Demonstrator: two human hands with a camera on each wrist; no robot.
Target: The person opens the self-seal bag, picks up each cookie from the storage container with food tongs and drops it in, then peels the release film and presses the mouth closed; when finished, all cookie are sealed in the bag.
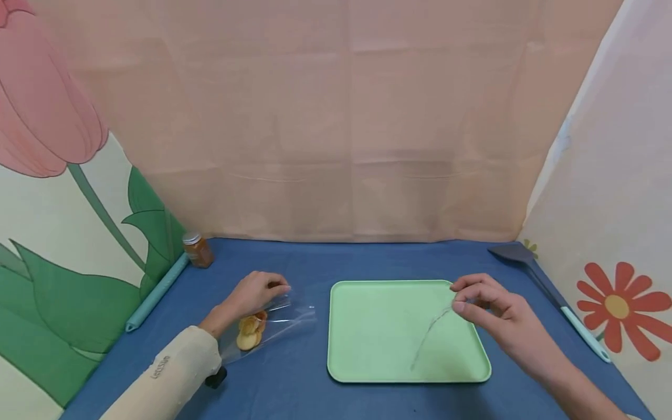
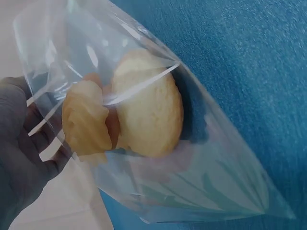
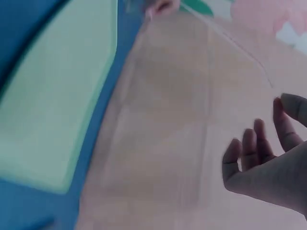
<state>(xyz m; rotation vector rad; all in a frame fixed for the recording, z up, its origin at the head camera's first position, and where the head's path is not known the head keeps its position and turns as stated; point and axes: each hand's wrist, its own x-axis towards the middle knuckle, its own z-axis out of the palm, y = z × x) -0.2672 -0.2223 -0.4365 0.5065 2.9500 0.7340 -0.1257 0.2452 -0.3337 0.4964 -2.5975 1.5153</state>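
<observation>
My left hand [image 1: 254, 291] grips the upper part of a clear plastic bag [image 1: 294, 319], left of the tray. Inside the bag are cookies [image 1: 249, 340]; the left wrist view shows a pale oval cookie [image 2: 149, 105] beside a ridged, piped-looking one [image 2: 86, 120]. Some fingers of that hand lie behind the film. Over the tray's right edge, my right hand [image 1: 501, 315] pinches the end of a thin whitish strand [image 1: 430, 328] between thumb and index finger. Its other fingers are loosely bent. What the strand is made of cannot be told.
A light green tray [image 1: 378, 356] lies on the blue cloth [image 1: 283, 391]. At the back left stands a lidded jar [image 1: 198, 251] near a rolled turquoise item [image 1: 157, 294]. A dark-headed spatula [image 1: 546, 286] lies along the right edge.
</observation>
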